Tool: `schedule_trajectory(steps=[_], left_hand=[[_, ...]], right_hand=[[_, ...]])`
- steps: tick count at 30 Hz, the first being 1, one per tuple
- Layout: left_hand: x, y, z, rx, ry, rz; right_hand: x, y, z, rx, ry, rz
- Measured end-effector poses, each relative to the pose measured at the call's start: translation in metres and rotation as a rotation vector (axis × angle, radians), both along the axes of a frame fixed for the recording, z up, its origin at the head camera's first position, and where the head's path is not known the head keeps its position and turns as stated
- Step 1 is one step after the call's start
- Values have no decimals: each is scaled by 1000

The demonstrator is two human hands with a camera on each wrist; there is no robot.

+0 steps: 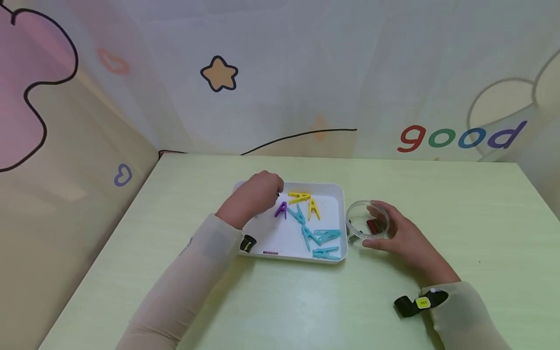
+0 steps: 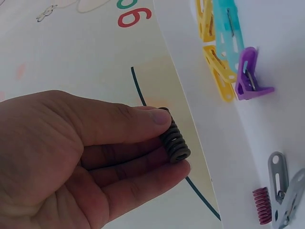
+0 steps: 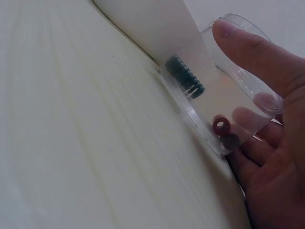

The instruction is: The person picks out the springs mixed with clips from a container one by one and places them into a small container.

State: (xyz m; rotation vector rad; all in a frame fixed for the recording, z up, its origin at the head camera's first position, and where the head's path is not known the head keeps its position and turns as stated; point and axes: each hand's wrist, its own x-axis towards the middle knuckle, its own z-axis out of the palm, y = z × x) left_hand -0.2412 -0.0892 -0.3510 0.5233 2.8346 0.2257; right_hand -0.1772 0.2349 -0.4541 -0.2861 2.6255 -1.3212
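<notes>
My left hand (image 1: 257,194) is over the far left part of a white tray (image 1: 275,236). Between thumb and fingers it pinches a dark coil spring (image 2: 175,138), seen plainly in the left wrist view. To the tray's right, my right hand (image 1: 408,239) holds a clear round plastic container (image 1: 348,221) by its side. Inside the container lie a dark green spring (image 3: 185,76), a red spring (image 3: 221,125) seen end-on and a dark one (image 3: 230,140) beside it. A dark red spring (image 1: 270,253) lies near the tray's front edge.
In the tray are a purple clothespin (image 1: 282,210), yellow clothespins (image 1: 299,197) and several light blue clothespins (image 1: 326,234). Grey clothespins (image 2: 279,179) show in the left wrist view. The tray stands on a pale green table (image 1: 280,301) with a printed backdrop (image 1: 306,73) behind.
</notes>
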Motion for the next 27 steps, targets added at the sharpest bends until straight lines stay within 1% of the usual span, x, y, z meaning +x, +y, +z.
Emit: schedule_trajectory(steps=[4,11,15,18,21,23,27], left_hand=[[5,3,2,10,27,-27],[14,9,5,32,24,-34],[19,12,6,33,45,-59],[22,13,7,33,38,-66],[25,15,8,32,32,-63],[26,16,8,36,43,-68],[27,18,7,47,77,-98]], right_hand=[[1,0,-1,-2,3,0],[1,0,-1,-8,15,8],[1,-1,-1,-5,16,4],[1,-1,-1,-1,19,4],[1,-1,-1,1,19,5],[2,-1,-1,6,21,4],[1,-1,0,22,22,-1]])
